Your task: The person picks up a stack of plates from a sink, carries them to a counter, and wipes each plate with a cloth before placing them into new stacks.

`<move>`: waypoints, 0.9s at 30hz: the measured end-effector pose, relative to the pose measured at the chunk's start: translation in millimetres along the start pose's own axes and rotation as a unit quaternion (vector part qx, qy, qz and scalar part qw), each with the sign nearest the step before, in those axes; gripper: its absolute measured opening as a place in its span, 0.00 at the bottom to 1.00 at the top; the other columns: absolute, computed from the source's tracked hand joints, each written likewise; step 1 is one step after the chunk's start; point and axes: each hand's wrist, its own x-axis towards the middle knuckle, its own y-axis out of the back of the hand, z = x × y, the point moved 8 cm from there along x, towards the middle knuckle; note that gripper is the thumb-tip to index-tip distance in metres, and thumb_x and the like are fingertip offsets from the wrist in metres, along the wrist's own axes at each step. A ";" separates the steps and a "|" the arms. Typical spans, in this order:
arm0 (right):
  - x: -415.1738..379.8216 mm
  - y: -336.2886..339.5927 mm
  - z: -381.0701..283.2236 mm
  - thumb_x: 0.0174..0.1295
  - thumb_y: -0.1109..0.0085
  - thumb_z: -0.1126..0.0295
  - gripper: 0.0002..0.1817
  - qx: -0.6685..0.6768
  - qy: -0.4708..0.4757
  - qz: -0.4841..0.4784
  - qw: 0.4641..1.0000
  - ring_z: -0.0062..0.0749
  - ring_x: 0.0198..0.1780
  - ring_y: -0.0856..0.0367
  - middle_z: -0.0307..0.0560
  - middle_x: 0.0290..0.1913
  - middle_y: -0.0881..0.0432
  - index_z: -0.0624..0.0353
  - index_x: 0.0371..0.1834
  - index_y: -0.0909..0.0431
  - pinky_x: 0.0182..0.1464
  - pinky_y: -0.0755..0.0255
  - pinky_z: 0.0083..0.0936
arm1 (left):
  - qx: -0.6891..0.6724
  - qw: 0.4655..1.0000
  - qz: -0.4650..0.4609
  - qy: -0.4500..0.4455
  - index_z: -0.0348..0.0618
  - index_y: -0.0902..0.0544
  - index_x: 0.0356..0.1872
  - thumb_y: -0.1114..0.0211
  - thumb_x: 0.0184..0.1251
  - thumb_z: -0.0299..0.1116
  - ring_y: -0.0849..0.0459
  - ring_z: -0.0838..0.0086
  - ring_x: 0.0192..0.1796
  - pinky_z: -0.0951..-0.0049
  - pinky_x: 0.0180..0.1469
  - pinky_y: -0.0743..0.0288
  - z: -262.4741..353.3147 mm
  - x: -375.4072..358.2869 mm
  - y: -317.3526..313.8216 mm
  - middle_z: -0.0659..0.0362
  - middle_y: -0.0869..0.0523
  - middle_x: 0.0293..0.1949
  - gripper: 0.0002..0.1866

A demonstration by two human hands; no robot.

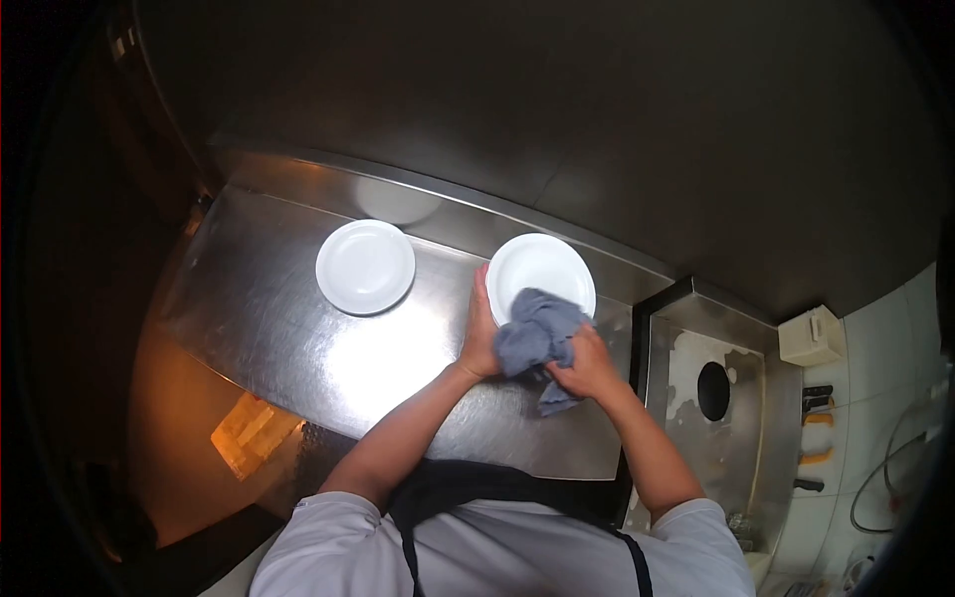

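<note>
A round white plate [537, 265] is raised close over the metal counter, with my left hand [479, 336] gripping its left rim, fingers running up along the edge. Bunched in my right hand [587, 364] is a grey-blue cloth [537, 330], pressed on the lower part of the plate, one end hanging below. The cloth hides that part of the plate and some of my right fingers. To the left, another white plate [365, 267] lies on the counter, apart from both hands.
The stainless steel counter [269, 269] ends at a raised back ledge [477, 202]. On the right is a steel sink basin [686, 448] with a dark round spot [713, 391]. A white box [811, 336] and several knives [818, 398] are on the tiled wall.
</note>
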 end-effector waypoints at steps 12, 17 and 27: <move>-37.1 -9.1 100.3 0.54 0.28 0.63 0.25 0.245 -0.249 0.283 0.893 0.44 0.56 0.16 0.54 0.53 0.14 0.65 0.54 0.19 0.59 0.26 0.33 | 0.250 0.959 0.011 0.132 0.37 0.19 0.44 0.26 0.57 0.43 0.16 0.52 0.48 0.56 0.50 0.23 0.0 74.2 37.5 0.46 0.15 0.44 0.22; -36.5 -13.6 117.8 0.51 0.26 0.62 0.26 0.258 -0.215 0.350 0.875 0.44 0.54 0.15 0.54 0.52 0.13 0.64 0.52 0.18 0.58 0.26 0.32 | 0.365 0.926 -0.021 0.099 0.41 0.18 0.41 0.27 0.58 0.42 0.16 0.50 0.46 0.54 0.48 0.22 32.1 104.4 13.5 0.47 0.16 0.42 0.17; -49.1 -10.8 101.8 0.52 0.27 0.62 0.27 0.261 -0.248 0.403 0.841 0.48 0.55 0.16 0.57 0.52 0.14 0.66 0.54 0.19 0.58 0.26 0.34 | 0.436 0.892 -0.090 0.078 0.38 0.17 0.37 0.27 0.55 0.36 0.15 0.51 0.47 0.54 0.50 0.23 21.5 133.1 -14.7 0.46 0.12 0.38 0.14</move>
